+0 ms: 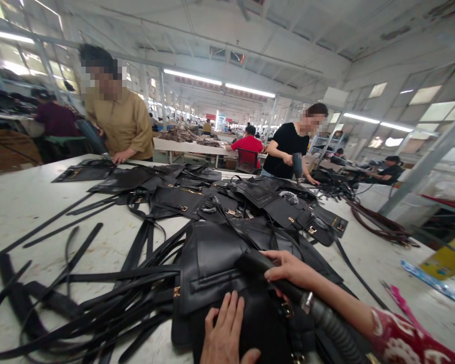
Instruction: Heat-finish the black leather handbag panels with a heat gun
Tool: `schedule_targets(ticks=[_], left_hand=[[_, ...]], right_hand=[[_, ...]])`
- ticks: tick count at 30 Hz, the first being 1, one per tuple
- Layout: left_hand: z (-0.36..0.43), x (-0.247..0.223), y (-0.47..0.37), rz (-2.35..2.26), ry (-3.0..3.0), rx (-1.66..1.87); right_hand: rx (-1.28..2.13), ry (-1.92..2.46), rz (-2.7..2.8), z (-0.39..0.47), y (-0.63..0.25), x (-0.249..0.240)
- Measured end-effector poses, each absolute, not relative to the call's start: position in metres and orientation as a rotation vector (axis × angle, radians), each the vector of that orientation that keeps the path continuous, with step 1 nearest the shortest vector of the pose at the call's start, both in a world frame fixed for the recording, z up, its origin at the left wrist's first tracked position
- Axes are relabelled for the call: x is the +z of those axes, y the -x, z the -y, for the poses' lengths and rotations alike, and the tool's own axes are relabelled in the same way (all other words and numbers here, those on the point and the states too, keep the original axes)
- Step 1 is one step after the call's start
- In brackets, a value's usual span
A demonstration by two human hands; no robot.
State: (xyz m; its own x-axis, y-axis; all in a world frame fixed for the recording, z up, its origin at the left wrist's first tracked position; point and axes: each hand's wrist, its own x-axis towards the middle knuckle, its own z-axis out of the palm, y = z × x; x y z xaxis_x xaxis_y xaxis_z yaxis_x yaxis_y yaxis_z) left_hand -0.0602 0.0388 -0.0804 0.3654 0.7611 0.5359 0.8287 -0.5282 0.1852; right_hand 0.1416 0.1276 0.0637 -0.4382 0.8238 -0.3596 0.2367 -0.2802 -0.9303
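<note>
My left hand [225, 328] lies flat with its fingers stretched out on a black leather bag [211, 248] at the front of the table. In my right hand [290, 268] is a black nozzle [253, 264], gripped by its handle, with a ribbed hose [335, 321] clamped to its back end. The nozzle's mouth is over the bag's upper panel, near a raised seam; I cannot tell whether it touches. Gold-coloured metal fittings show at the bag's edges. Long black straps [109, 298] spread out to the left of the bag.
Beyond lies a heap of black bag pieces [182, 199] with gold buckles on the white table [98, 253]. To the right are coiled brown straps [379, 222], a yellow object [447, 258] and a blue packet [426, 279]. Two people [123, 119] [288, 144] work across the table.
</note>
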Motion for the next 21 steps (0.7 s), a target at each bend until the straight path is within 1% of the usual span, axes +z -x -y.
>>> schedule_targets(ticks=[2,4,9,11,13,15,18,21], left_hand=[[-0.033,-0.079,0.064,1.594,2.447,-1.067],[-0.028,-0.076,0.077,1.764,2.33,-1.326],[-0.039,-0.062,0.129,2.591,1.471,-2.171],[-0.05,-0.056,0.143,2.782,1.277,-2.416],[-0.059,-0.05,0.149,2.867,1.239,-2.505],[-0.063,-0.043,0.148,2.914,1.226,-2.494],[-0.062,-0.036,0.14,2.88,1.348,-2.513],[-0.057,-0.03,0.133,2.832,1.39,-2.613]], right_hand=[[1.641,1.288,1.491,-0.124,-0.142,0.061],[1.564,1.277,1.459,-0.115,-0.151,0.062],[1.565,1.319,1.403,-0.089,-0.178,0.065],[1.558,1.306,1.394,-0.081,-0.182,0.065],[1.554,1.281,1.386,-0.076,-0.182,0.067],[1.583,1.274,1.39,-0.073,-0.181,0.07],[1.629,1.292,1.396,-0.072,-0.176,0.075],[1.622,1.304,1.389,-0.072,-0.169,0.079]])
